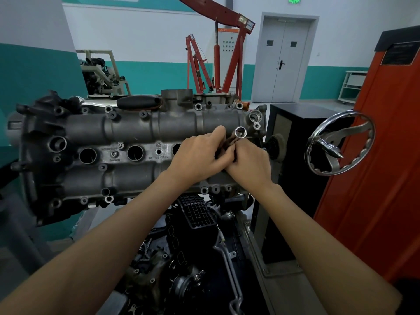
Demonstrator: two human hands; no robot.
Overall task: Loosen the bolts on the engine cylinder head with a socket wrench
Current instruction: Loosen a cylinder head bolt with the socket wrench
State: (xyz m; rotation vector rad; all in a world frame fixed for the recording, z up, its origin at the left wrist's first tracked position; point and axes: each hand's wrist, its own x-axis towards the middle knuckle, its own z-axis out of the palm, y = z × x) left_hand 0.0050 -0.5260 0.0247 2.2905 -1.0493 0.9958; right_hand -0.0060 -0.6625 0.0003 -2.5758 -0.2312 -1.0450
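Socket wrench (236, 138): gripped by left hand (200, 155) and right hand (250, 164) together above right end of cylinder head (127, 133), open socket end turned up toward camera, off any bolt (114, 153). Probably held so for fitting socket before seating.

The cylinder head (127, 130) is showing dull grey cast metal, matt and a little rough, with dark grime around its holes. The socket (241, 133) is shining as polished metal, bright at its open rim. The handwheel (341, 142) is gleaming like chrome, smooth and glossy. The cabinet (375, 167) is looking like smooth orange painted metal. The hoist (218, 53) is wearing red paint.
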